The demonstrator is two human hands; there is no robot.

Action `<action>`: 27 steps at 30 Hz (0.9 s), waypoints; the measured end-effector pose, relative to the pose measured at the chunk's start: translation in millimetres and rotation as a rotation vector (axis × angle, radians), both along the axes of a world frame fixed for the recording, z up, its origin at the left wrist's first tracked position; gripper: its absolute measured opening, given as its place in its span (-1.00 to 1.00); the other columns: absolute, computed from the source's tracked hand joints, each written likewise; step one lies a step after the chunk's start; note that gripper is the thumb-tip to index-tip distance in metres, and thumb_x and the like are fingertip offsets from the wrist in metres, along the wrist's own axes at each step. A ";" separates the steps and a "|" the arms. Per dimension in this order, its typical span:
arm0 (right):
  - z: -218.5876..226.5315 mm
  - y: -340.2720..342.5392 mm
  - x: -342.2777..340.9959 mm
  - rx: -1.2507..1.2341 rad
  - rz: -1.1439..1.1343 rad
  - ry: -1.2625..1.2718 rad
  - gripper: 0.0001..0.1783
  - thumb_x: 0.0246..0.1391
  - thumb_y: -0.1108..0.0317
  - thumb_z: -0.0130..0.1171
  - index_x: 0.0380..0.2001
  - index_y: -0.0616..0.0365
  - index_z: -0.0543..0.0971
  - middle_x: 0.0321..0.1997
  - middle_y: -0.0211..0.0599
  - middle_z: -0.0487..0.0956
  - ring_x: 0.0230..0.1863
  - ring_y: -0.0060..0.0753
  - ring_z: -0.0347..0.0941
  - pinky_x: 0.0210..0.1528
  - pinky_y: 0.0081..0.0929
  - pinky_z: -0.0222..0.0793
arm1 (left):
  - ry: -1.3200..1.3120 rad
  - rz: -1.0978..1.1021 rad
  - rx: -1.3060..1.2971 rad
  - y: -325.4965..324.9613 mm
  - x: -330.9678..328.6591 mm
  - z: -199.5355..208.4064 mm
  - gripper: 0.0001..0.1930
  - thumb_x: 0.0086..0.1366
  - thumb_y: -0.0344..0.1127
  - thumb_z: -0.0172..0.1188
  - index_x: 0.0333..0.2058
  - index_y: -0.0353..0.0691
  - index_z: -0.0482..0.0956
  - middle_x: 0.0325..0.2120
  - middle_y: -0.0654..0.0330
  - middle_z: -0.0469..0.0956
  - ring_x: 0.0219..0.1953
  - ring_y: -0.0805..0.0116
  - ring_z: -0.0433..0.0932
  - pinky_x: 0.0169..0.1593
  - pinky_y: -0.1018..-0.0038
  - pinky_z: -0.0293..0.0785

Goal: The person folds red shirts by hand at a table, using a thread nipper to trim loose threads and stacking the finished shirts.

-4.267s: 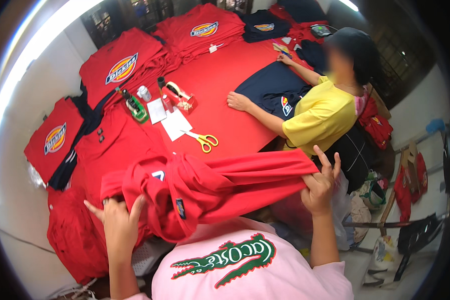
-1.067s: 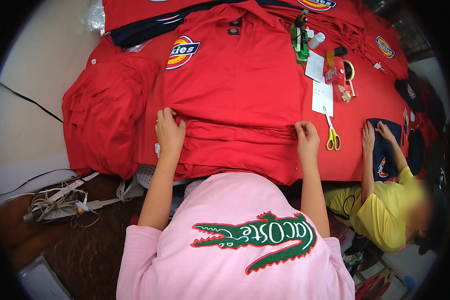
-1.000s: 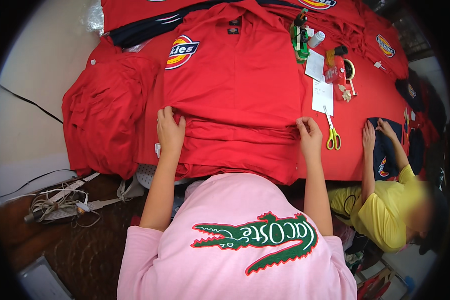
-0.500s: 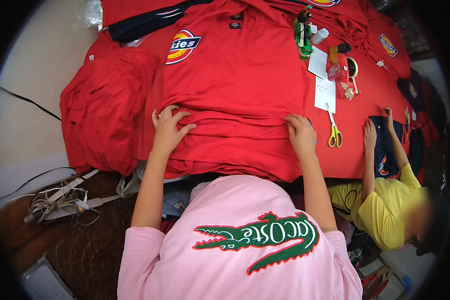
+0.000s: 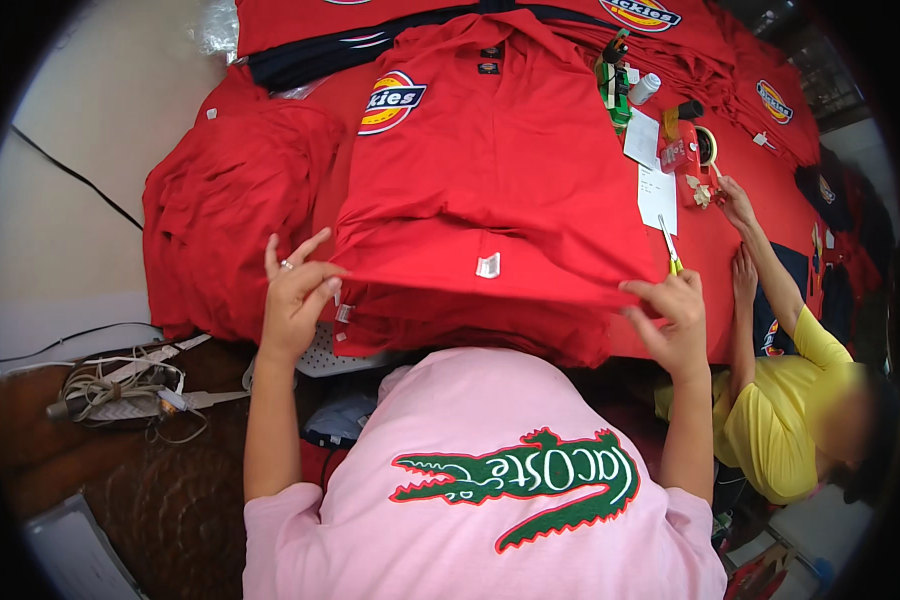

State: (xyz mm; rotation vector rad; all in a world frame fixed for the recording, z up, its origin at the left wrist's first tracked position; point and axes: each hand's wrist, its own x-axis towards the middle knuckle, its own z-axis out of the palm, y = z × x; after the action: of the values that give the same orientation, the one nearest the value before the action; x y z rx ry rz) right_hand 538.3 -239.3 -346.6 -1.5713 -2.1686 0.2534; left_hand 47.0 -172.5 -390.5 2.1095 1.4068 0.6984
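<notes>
A red shirt (image 5: pixel 490 180) with a round yellow, red and navy chest emblem lies spread before me, its collar at the far end. My left hand (image 5: pixel 298 300) pinches the left end of its near hem, with some fingers raised. The right end of the hem is gripped between the thumb and fingers of my right hand (image 5: pixel 672 312). Between them the hem is stretched taut and lifted, and a small white label (image 5: pixel 488 265) shows near its middle. More red cloth (image 5: pixel 490 335) lies beneath. Just beyond my right hand are yellow-handled scissors (image 5: pixel 674 258), partly hidden by it.
A red cloth heap (image 5: pixel 235 210) lies on the left. Papers (image 5: pixel 658 195), a red tape dispenser (image 5: pixel 705 165), a green tool (image 5: pixel 613 90) and a white bottle (image 5: pixel 646 88) stand right. A co-worker in yellow (image 5: pixel 770 410) reaches toward the dispenser. Tangled cables (image 5: pixel 120 390) lie lower left.
Both hands have moved apart and toward me, pulling the shirt's bunched hem out flat and lifting it. The co-worker's one hand has moved from dark cloth up to the tape dispenser.
</notes>
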 end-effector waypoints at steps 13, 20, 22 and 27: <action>-139.3 -80.4 -5.1 -0.156 -0.277 -0.178 -0.67 0.02 0.40 0.35 -0.10 0.03 0.59 -0.16 -0.25 0.62 -0.08 -0.09 0.55 -0.08 -0.10 0.35 | 0.309 0.510 0.006 -103.4 5.1 -112.7 -0.76 0.31 -0.23 0.33 -0.16 -0.23 0.61 -0.15 -0.03 0.62 0.09 -0.14 0.57 0.41 -0.18 0.15; -130.1 -65.8 10.0 -0.025 -0.354 0.073 -0.51 -0.09 0.62 0.27 0.00 0.15 0.56 -0.05 -0.24 0.66 -0.16 -0.06 0.65 -0.16 -0.20 0.59 | 0.135 0.767 0.106 -78.9 15.3 -133.7 -0.67 0.18 -0.46 0.23 -0.05 -0.23 0.52 -0.19 0.08 0.57 -0.15 0.00 0.61 -0.02 0.09 0.52; -116.6 -68.1 21.3 0.130 -0.365 0.337 -0.53 -0.08 0.68 0.31 -0.03 0.17 0.62 -0.04 -0.24 0.73 -0.21 -0.27 0.71 -0.21 -0.41 0.60 | 0.158 0.776 0.266 -84.4 -2.7 -129.8 -0.67 0.18 -0.48 0.21 -0.03 -0.24 0.53 -0.19 0.07 0.57 -0.20 0.05 0.62 -0.08 0.13 0.54; -110.4 -116.3 49.9 0.157 -0.254 0.308 -0.66 -0.07 0.69 0.29 -0.17 0.21 0.61 -0.05 -0.13 0.73 -0.18 -0.19 0.71 -0.20 -0.42 0.59 | -0.272 0.834 0.264 -125.9 -35.1 -133.0 -0.86 0.35 -0.52 0.22 -0.12 -0.27 0.56 -0.30 0.31 0.52 -0.39 0.52 0.46 -0.29 0.51 0.44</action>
State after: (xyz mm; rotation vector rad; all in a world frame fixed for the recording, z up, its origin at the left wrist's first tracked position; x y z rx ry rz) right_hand 588.2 -355.5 -456.9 -1.5817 -1.6965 0.2217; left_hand 12.0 -298.4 -523.5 1.4428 2.1097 1.4855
